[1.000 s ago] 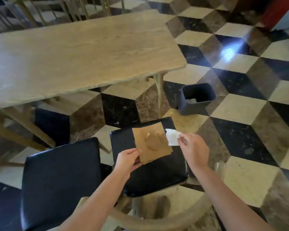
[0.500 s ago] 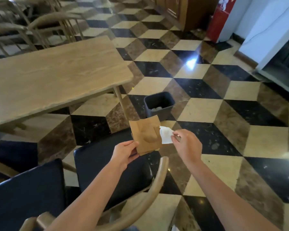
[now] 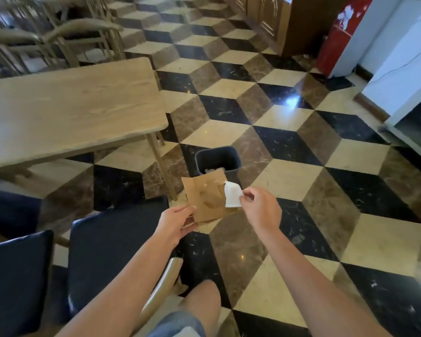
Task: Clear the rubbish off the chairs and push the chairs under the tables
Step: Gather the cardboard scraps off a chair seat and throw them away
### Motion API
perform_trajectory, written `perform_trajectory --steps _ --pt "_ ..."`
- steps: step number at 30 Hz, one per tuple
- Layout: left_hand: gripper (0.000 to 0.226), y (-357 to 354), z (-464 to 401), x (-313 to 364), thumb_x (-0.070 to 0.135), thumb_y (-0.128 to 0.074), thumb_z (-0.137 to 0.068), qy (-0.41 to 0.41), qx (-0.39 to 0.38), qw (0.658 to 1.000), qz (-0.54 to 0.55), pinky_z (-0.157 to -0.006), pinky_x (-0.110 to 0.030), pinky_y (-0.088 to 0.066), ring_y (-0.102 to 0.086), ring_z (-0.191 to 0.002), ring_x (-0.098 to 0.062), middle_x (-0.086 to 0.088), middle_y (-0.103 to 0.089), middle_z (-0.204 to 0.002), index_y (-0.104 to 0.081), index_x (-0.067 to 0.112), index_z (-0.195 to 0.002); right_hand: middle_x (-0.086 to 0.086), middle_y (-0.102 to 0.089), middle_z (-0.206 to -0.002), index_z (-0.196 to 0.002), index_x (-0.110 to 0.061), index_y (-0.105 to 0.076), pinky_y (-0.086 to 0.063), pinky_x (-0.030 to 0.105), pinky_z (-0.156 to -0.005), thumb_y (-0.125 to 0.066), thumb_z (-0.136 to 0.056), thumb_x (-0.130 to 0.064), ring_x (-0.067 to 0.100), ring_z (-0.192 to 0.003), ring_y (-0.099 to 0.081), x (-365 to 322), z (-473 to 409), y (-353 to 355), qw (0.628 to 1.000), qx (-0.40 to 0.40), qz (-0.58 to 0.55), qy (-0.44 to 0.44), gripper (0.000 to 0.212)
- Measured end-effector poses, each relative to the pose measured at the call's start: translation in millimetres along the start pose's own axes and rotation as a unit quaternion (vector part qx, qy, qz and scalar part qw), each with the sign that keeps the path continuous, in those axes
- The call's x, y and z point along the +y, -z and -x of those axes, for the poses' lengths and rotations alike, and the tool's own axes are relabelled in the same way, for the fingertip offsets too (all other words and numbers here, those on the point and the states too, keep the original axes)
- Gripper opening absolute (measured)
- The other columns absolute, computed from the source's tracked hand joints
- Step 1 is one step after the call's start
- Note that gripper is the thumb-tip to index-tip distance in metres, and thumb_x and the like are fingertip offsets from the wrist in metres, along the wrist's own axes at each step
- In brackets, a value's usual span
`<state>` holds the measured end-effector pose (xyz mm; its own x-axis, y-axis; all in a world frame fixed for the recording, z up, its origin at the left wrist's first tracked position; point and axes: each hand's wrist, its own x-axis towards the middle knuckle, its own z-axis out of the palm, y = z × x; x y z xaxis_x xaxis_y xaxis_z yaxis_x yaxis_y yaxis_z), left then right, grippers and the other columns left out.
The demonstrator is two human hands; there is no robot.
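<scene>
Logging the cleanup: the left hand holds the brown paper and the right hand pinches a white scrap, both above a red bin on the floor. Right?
Not quite. The head view shows the bin is dark grey, not red. The rest stands: the left hand holds the brown paper, the right hand pinches the white scrap.

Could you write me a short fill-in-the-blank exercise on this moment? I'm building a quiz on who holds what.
1. The left hand holds the ____ paper bag.
2. The right hand pinches a ____ scrap of paper.
3. The dark bin stands on the ____, just beyond both hands.
4. The near chair has a ____ seat cushion.

Missing words: brown; white; floor; black
</scene>
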<state>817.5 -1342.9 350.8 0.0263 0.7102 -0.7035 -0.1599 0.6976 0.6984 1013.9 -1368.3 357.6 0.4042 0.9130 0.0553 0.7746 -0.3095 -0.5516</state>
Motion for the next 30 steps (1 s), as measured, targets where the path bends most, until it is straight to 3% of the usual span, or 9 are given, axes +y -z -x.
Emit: perform_trajectory --steps 3,8,10,20,28,30 --pt "0.009 -20.8 -32.1 10.7 0.008 -0.062 -0.087 0.001 0.027 1.0 0.009 -0.065 -0.029 -0.053 -0.067 -0.082 -0.018 -0.009 -0.071 -0.094 -0.066 0.009 -0.094 0.0 -0.07 -0.095 -0.097 -0.018 -0.068 -0.028 0.015 -0.049 -0.066 -0.085 -0.025 0.016 -0.083 -0.062 9.8 -39.1 -4.1 1.0 -0.017 -0.019 -0.007 0.014" --pt "0.009 -73.1 -103.2 39.0 0.006 -0.062 -0.087 0.028 0.042 0.998 0.043 -0.068 -0.03 -0.052 -0.066 -0.086 -0.021 -0.01 -0.069 -0.092 -0.065 0.007 -0.095 0.002 -0.07 -0.096 -0.098 -0.015 -0.068 -0.052 0.029 -0.064 -0.066 -0.085 -0.021 0.018 -0.086 -0.063 25.8 -127.9 -9.0 0.999 -0.044 -0.02 -0.007 0.014" --pt "0.006 -93.8 -126.5 54.9 0.007 -0.062 -0.087 0.041 0.048 0.997 0.044 -0.069 -0.03 -0.052 -0.066 -0.087 -0.021 -0.009 -0.069 -0.092 -0.065 0.008 -0.092 0.003 -0.07 -0.096 -0.096 -0.015 -0.068 -0.055 0.035 -0.069 -0.066 -0.084 -0.018 0.018 -0.085 -0.063 28.5 -162.5 -8.0 0.998 -0.06 -0.016 -0.022 0.012" --pt "0.005 -145.4 -213.9 110.6 0.006 -0.061 -0.087 0.069 0.098 0.992 0.044 -0.063 -0.029 -0.053 -0.067 -0.084 -0.021 -0.009 -0.071 -0.09 -0.066 0.009 -0.086 0.004 -0.069 -0.104 -0.105 -0.014 -0.066 -0.052 0.028 -0.068 -0.065 -0.086 -0.02 0.019 -0.092 -0.063 41.8 -296.7 -25.8 0.99 -0.136 0.015 -0.016 0.019" --pt "0.005 -185.8 -306.3 134.9 0.006 -0.062 -0.086 0.099 0.197 0.972 0.083 -0.057 -0.028 -0.051 -0.067 -0.074 -0.019 -0.007 -0.07 -0.081 -0.067 0.008 -0.086 0.002 -0.069 -0.106 -0.104 -0.017 -0.065 -0.052 0.033 -0.07 -0.059 -0.089 -0.019 0.02 -0.092 -0.062 70.3 -421.6 -86.3 0.971 -0.236 0.022 0.013 0.017" --pt "0.005 -196.3 -330.9 142.5 0.006 -0.064 -0.086 0.125 0.212 0.965 0.095 -0.056 -0.029 -0.052 -0.067 -0.074 -0.02 -0.009 -0.07 -0.083 -0.068 0.008 -0.087 0.003 -0.069 -0.104 -0.102 -0.017 -0.066 -0.046 0.029 -0.065 -0.058 -0.088 -0.019 0.022 -0.09 -0.061 78.9 -449.3 -103.6 0.968 -0.251 0.027 0.008 0.016"
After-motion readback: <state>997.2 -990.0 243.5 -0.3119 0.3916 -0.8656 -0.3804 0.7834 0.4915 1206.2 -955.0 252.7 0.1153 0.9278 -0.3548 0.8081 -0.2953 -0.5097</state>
